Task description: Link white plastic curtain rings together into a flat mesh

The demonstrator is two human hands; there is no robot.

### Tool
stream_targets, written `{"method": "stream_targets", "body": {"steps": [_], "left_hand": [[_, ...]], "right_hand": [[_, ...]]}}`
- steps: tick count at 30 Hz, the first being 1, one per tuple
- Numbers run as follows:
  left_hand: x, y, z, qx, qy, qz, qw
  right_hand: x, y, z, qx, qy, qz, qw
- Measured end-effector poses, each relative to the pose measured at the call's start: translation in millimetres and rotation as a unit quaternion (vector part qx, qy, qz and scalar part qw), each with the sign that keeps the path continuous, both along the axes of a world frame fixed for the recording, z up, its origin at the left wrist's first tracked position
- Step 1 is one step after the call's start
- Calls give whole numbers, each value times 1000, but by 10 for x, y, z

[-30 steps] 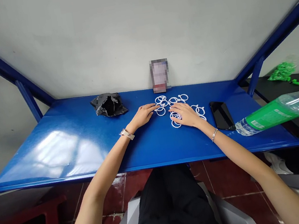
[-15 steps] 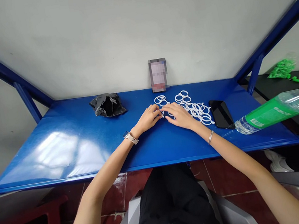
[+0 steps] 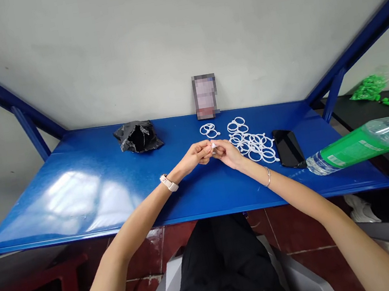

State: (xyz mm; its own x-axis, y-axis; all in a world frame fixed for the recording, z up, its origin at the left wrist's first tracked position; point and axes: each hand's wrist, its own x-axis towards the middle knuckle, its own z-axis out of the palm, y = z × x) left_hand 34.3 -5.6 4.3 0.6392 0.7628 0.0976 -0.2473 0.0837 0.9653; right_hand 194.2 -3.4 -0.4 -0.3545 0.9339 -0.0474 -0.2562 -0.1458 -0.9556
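My left hand [image 3: 198, 155] and my right hand [image 3: 229, 153] meet over the middle of the blue table [image 3: 143, 193]. Between their fingertips is a small piece of a white plastic ring [image 3: 213, 147]; fingers cover most of it, and I cannot tell whether it is one ring or two. Both hands are closed, in a pinch. Just beyond them lie a few linked or overlapping white rings [image 3: 214, 134]. To the right of my right hand is a larger pile of white rings [image 3: 254, 147], some with a small tab on the rim.
A crumpled black plastic bag [image 3: 137, 137] lies open at the back left. A phone [image 3: 205, 97] with a blurred screen leans on the wall. Right of the pile are a black phone [image 3: 288, 148] and a green-labelled bottle [image 3: 360, 146]. Blue frame bars [image 3: 32, 132] flank the table.
My hands have turned and come together, lifting white plastic from the table between their fingertips. My right hand's fingers have curled from spread to pinched. The ring pile is more exposed.
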Motion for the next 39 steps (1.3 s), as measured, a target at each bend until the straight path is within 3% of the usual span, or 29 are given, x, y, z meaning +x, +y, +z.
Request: {"method": "stream_targets", "body": {"steps": [4, 9, 13, 15, 17, 19, 21, 22, 24, 27, 31, 39], "left_hand": [[78, -15, 13, -45, -31, -1, 998], [148, -35, 50, -45, -63, 14, 997], [46, 25, 68, 25, -3, 45, 999], [-104, 93, 70, 120, 99, 71, 985], [-292, 171, 59, 243, 234, 151, 929], [-469, 241, 33, 320, 385, 219, 838], [-596, 290, -4, 345, 510, 242, 750], [-636, 304, -21, 348, 549, 238, 722], [-668, 313, -44, 352, 592, 230, 688], [-621, 290, -49, 362, 585, 237, 686], [-445, 213, -66, 387, 519, 219, 730], [-136, 56, -153, 392, 517, 179, 739]], "right_hand": [[0, 18, -29, -55, 32, -4, 998], [38, 59, -11, -43, 49, -3, 998], [107, 86, -17, 20, -10, -13, 1000], [155, 93, -28, 111, -104, -39, 988], [198, 88, -44, 243, -241, -39, 939], [220, 75, -67, 360, -382, 6, 851], [222, 62, -93, 421, -476, 57, 770], [218, 60, -107, 435, -502, 72, 744], [216, 66, -129, 445, -518, 75, 727], [237, 84, -147, 443, -493, 62, 746], [272, 73, -129, 437, -456, 72, 772], [224, 18, -108, 446, -458, 90, 764]]}}
